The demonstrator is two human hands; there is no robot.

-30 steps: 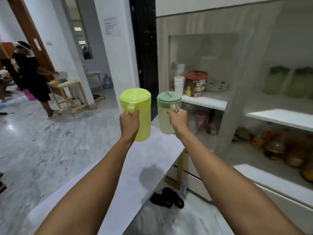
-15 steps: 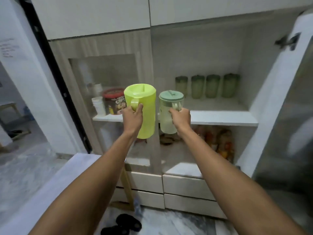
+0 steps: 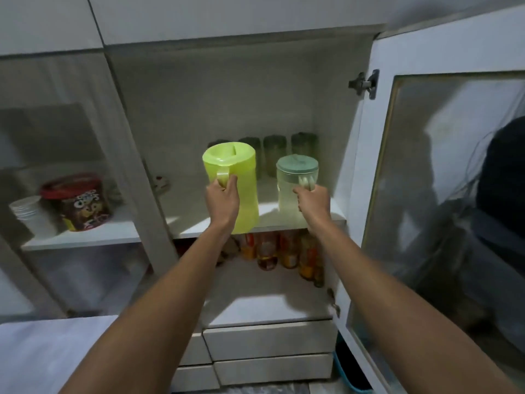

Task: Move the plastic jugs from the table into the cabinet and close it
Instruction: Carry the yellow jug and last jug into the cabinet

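Now both jugs, gripped by left hand [image 3: 223,201] and right hand [image 3: 312,201], have reached the shelf [image 3: 184,226].

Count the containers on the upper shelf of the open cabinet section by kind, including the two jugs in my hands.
Yellow-green plastic jug: 1
Clear plastic jug with pale green lid: 1
Dark green lidded jars at the back: 4, one mostly hidden behind the yellow-green jug
Total: 6
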